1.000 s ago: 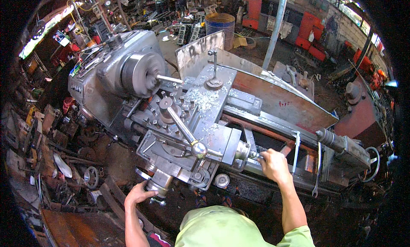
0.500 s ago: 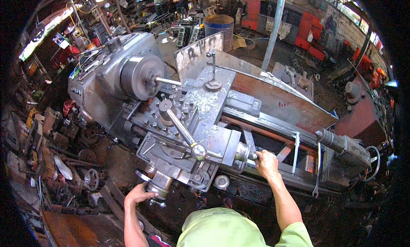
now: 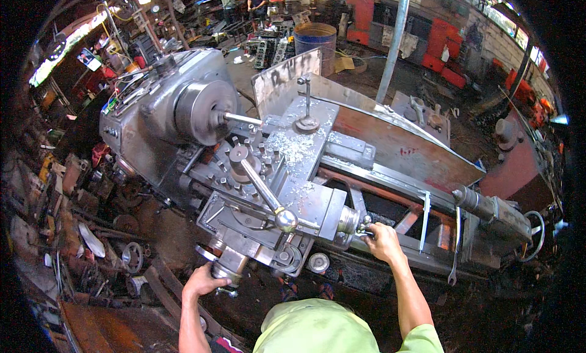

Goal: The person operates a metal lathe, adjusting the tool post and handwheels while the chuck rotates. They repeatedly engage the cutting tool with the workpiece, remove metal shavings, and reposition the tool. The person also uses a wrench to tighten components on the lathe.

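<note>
A metal lathe fills the middle of the view. My right hand (image 3: 383,242) is closed on a small crank handle (image 3: 365,223) at the right end of the compound slide. At the front, my left hand (image 3: 202,281) curls around the cross-slide handwheel (image 3: 229,269), thumb on top; its other fingers are partly hidden. Between my hands, a long ball-ended lever (image 3: 264,186) slants from the bolt-studded tool post (image 3: 240,160). A slim metal rod (image 3: 244,119) juts from the round chuck (image 3: 204,113), close to the tool post. Bright metal chips (image 3: 294,147) lie on the carriage.
Rightward along the bed stand the tailstock (image 3: 488,205) and its handwheel (image 3: 537,236); a wrench (image 3: 453,255) hangs at the bed's front. A splash guard (image 3: 397,139) runs behind. Metal scrap crowds the left floor. A blue drum (image 3: 314,46) and two people are farther back.
The small crank under my right hand has turned, and that hand has shifted slightly. My left hand stays at its handwheel. The whole view has moved a little.
</note>
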A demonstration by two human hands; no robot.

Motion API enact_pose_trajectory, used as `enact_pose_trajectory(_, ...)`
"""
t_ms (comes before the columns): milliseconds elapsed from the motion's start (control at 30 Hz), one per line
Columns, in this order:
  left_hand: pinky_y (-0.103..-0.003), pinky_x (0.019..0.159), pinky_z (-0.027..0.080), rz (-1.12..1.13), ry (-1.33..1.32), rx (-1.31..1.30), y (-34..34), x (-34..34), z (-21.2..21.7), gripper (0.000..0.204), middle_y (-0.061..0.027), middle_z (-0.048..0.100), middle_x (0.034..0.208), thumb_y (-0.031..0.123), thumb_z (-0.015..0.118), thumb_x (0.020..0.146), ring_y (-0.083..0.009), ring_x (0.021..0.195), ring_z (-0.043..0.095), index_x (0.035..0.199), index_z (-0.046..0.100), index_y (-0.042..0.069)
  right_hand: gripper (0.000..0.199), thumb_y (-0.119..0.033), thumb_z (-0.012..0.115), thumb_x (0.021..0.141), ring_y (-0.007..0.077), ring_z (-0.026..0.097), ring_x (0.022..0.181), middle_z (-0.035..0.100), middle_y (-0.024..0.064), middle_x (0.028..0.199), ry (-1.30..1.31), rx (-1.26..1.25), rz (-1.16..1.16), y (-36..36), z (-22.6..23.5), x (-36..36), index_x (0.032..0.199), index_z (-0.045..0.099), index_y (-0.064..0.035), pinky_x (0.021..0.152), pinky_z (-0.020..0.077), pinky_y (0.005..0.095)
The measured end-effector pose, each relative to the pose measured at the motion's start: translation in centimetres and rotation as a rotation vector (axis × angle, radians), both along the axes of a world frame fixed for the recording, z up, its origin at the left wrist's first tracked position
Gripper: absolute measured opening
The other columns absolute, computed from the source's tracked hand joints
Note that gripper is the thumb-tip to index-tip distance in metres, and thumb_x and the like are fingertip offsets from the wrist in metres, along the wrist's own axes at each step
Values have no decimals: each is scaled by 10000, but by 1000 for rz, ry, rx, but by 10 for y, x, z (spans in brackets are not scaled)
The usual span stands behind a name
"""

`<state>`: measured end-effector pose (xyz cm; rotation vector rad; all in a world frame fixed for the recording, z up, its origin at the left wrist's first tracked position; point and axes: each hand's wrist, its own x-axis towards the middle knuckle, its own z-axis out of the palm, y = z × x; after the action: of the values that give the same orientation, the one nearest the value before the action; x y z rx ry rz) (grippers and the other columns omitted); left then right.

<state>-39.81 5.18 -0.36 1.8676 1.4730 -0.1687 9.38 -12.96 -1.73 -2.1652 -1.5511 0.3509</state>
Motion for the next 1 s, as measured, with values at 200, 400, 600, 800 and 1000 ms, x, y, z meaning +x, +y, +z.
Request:
enact_pose_trajectory(200, -437, 972, 515, 29, 81, 77, -14, 13, 9, 919, -295, 681, 1141, 451, 871, 627, -389, 1094, 674, 1290, 551, -99, 226, -200, 762, 820, 406, 629, 878, 639, 183, 859, 65, -43, 3, 4, 1, 2, 943, 692, -24, 750, 484, 501)
enact_pose_trajectory(400, -435, 981, 515, 24, 114, 111, -17, 17, 12, 993, -316, 672, 1139, 447, 861, 627, -389, 1103, 670, 1336, 494, -144, 284, -266, 740, 855, 403, 644, 885, 645, 190, 882, 29, -33, 13, 1, 8, -2, 1005, 697, -28, 780, 510, 487)
enact_pose_trajectory(600, -427, 992, 509, 30, 123, 105, -19, 19, 14, 1000, -314, 669, 1150, 444, 859, 628, -385, 1118, 664, 1344, 487, -145, 333, -275, 692, 906, 391, 628, 907, 625, 208, 932, 162, 61, -28, -6, 5, -11, 1059, 649, 18, 806, 495, 454)
enact_pose_trajectory(800, -434, 983, 514, 7, 158, 169, -23, 21, 16, 988, -306, 670, 1155, 442, 865, 634, -393, 1117, 661, 1344, 492, -135, 335, -251, 529, 1013, 302, 561, 695, 562, 178, 753, 326, 269, -166, 1, -5, -18, 903, 605, 56, 680, 454, 409)
enact_pose_trajectory(1000, -442, 976, 517, 12, 116, 112, -19, 20, 13, 1004, -310, 668, 1155, 443, 880, 629, -400, 1113, 660, 1354, 485, -128, 406, -319, 535, 1017, 214, 536, 653, 581, 176, 701, 361, 264, -243, 6, 0, -22, 899, 628, 58, 653, 453, 401)
